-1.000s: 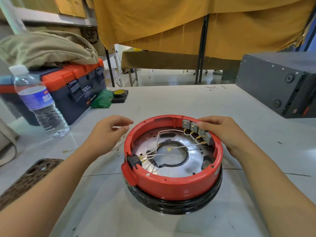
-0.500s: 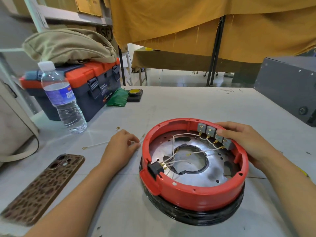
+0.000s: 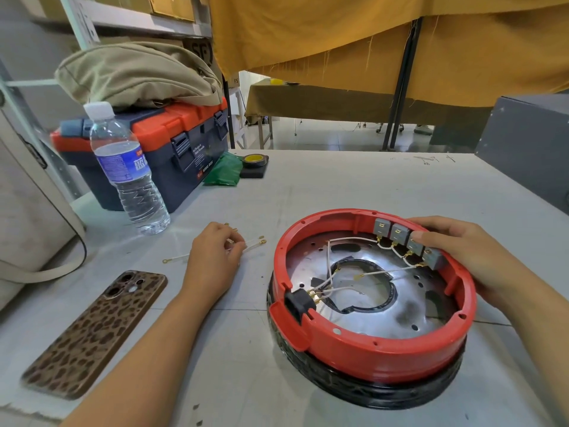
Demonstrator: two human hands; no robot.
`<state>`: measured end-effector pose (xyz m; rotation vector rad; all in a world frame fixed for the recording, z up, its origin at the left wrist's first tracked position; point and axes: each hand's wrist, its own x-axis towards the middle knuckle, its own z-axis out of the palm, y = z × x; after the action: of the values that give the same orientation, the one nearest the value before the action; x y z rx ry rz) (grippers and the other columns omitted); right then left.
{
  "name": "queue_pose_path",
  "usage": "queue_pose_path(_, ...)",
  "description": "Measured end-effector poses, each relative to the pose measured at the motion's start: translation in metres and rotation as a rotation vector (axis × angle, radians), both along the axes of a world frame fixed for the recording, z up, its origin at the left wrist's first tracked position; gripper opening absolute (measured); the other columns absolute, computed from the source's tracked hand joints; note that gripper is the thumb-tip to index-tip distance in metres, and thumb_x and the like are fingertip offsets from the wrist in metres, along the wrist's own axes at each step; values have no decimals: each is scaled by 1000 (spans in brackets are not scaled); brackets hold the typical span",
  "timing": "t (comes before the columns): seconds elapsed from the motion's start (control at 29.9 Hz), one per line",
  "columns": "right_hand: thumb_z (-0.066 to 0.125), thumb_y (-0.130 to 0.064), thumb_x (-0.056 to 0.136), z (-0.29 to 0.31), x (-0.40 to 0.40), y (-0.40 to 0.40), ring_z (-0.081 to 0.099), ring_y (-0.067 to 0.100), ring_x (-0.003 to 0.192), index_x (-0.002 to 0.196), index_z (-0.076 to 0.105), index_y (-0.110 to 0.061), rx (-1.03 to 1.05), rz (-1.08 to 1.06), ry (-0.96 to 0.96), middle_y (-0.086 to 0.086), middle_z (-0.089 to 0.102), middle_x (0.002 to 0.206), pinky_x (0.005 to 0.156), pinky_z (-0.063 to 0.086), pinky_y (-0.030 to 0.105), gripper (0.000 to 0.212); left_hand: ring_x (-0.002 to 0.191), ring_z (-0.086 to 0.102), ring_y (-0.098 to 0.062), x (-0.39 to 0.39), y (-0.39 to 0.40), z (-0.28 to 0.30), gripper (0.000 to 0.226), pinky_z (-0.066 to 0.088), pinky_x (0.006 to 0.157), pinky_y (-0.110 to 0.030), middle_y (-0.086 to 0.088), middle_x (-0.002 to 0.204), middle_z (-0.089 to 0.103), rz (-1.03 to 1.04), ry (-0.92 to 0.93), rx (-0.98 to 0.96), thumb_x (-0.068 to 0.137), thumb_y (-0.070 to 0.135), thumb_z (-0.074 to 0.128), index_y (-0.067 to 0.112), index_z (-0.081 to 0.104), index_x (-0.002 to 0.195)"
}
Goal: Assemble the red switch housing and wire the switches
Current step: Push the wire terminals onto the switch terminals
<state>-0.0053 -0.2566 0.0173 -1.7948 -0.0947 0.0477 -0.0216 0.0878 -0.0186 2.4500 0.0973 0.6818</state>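
The round red switch housing [image 3: 378, 349] sits on a black ring on the table, right of centre. Several grey switches [image 3: 400, 234] line its far inner wall, joined by white wires with gold terminals that run to a black connector [image 3: 297, 302] on the near left rim. My right hand [image 3: 462, 254] rests on the far right rim with its fingertips on the switches. My left hand [image 3: 212, 260] lies on the table left of the housing, its fingers curled over loose white wires [image 3: 254, 243] with gold ends.
A phone in a leopard case [image 3: 95, 331] lies at the near left. A water bottle [image 3: 126, 171] stands in front of a red and dark toolbox [image 3: 172, 143]. A tape roll [image 3: 254, 160] and green packet are behind. A grey box [image 3: 529, 146] stands far right.
My left hand has dropped from beside the housing rim onto the table and closed over the loose wires. The view has swung left. My right hand stays on the switches.
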Motion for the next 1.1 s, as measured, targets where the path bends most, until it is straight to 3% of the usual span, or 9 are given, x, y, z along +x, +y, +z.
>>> queue_pose_path(0.07,62,-11,85,0,0,0,69,28,94,100,73,-20,-5,-1,3,5,74,97,87,52,39,20,78,57,-17,-2,-1,2,5,39,73,-21,-7,90,64,-14,-47,-19,85,4,62,6,66,82)
queue_pose_path(0.2,62,-12,86,1,-1,1,69,28,93,100,73,-20,-13,-4,7,5,74,97,88,52,40,20,78,62,-13,-6,-4,6,7,41,69,-3,-1,84,68,-52,-100,-153,83,2,64,8,67,83)
queue_pose_path(0.37,62,-13,86,3,-2,1,68,29,94,101,73,-20,-28,-4,6,5,74,97,91,51,43,20,78,61,-3,-10,-8,8,10,45,68,-7,8,82,66,-131,-87,-253,83,3,64,13,64,81)
queue_pose_path(0.5,62,-13,86,4,-3,2,68,28,94,100,73,-21,-41,-14,6,4,74,97,91,51,43,20,65,52,-8,-12,-11,9,11,42,59,-16,6,76,62,-197,-118,-237,85,4,62,13,59,79)
queue_pose_path(0.57,62,-13,86,4,-4,3,68,28,95,100,73,-21,-45,-16,8,4,74,97,92,51,43,20,62,51,-5,-14,-14,9,12,39,57,-14,8,71,60,-220,-129,-249,86,11,65,15,58,78)
queue_pose_path(0.67,62,-13,86,4,-4,3,67,30,97,101,73,-20,-49,-18,4,5,74,98,94,50,45,20,70,56,-7,-15,-16,10,7,44,64,-20,8,75,62,-272,-105,-295,86,17,67,22,62,87)
queue_pose_path(0.77,62,-13,86,5,-4,3,67,29,96,101,73,-21,-62,-19,5,4,74,98,95,49,47,20,72,54,-8,-16,-16,11,17,43,67,-20,9,78,63,-304,-107,-277,86,15,67,31,68,93)
queue_pose_path(0.97,61,-12,87,3,-4,4,66,30,98,100,73,-21,-59,-27,6,6,73,99,95,49,48,20,74,55,-12,-16,-17,13,14,44,69,-22,8,82,66,-314,-90,-276,85,14,67,27,71,84)
queue_pose_path(1.1,57,-10,89,2,-7,10,65,18,99,108,67,-29,-58,-35,-16,-1,68,112,86,50,33,29,74,62,-5,-17,-20,19,17,49,72,-18,6,85,68,-293,-73,-336,87,9,64,24,68,81)
